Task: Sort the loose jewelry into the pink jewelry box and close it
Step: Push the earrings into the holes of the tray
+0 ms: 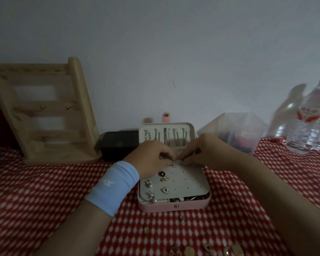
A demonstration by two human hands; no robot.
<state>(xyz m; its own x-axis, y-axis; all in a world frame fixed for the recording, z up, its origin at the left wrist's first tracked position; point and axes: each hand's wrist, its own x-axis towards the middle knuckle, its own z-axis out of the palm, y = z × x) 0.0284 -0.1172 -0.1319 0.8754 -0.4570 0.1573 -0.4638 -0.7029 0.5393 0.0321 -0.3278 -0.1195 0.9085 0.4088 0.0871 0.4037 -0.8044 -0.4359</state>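
Note:
The pink jewelry box (174,206) lies open on the red patterned cloth, its lid (190,130) upright with several chains hanging inside. Several earrings (164,189) sit pinned on the white perforated panel (188,183). Both hands meet over the panel's far edge. My left hand (152,157) and my right hand (201,151) have their fingertips curled together, pinching something small between them that I cannot make out. More gold-coloured loose jewelry (189,250) lies on the cloth near the bottom edge.
A wooden jewelry stand (44,111) rises at the left, a black tray (118,145) beside it. A clear plastic container (235,132) and a water bottle (310,122) stand at the right by the wall.

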